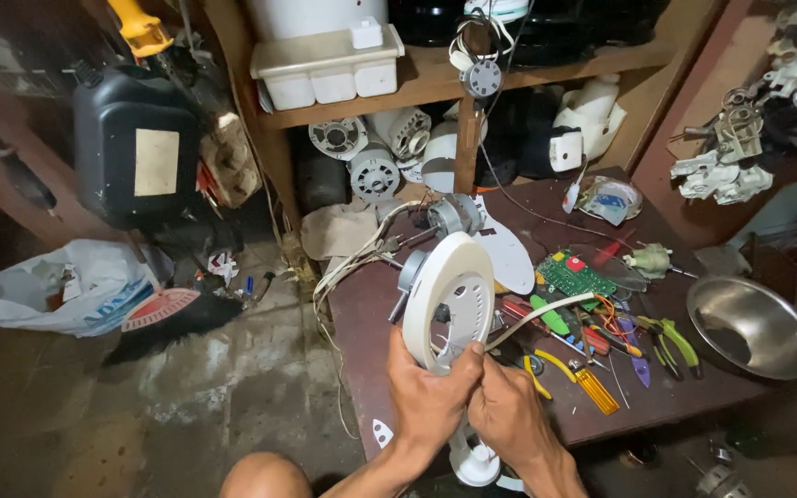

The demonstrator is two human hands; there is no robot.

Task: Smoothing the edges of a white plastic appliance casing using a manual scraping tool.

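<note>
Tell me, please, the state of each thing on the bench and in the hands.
White fan housing: tilted on edge, held by left hand.
White cable: pinched by right hand.
Steel bowl: empty, tilted.
Circuit board: lying flat, bare.
Green pliers: lying on bench, untouched.

Two bare hands, one round white plastic fan cover, one shiny metal bowl, one green circuit board, one black plastic jug

Single head view, looking steeply down, close over worktable, shelves beyond.
</note>
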